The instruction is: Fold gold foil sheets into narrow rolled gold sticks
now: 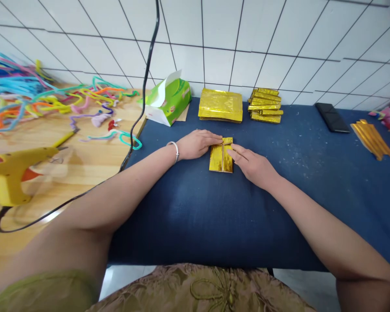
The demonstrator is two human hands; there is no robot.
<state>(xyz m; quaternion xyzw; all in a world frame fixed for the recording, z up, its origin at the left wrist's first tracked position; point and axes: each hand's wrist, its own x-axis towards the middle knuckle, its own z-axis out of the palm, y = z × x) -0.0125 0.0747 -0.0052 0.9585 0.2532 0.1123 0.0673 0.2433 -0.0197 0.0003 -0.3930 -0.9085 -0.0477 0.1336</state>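
Observation:
A small sheet of gold foil paper point(216, 161) lies on the blue cloth in front of me, its sides folded in to a seam down the middle. At its far end a short flap is folded across. My left hand point(199, 144), with a silver bangle at the wrist, rests on the sheet's upper left edge, fingers stretched flat. From the other side, my right hand point(251, 166) reaches in with extended fingers, their tips touching the upper right edge by the flap. Part of the paper's edge is hidden under the fingertips.
Behind lie a stack of gold foil paper point(221, 106), folded gold strips point(265, 105) and a green tissue box point(173, 102). A black phone point(332, 117) and orange-gold strips point(372, 138) are right. Left are a yellow glue gun point(16, 173), pipe cleaners point(19, 102) and a hanging black cable point(146, 73).

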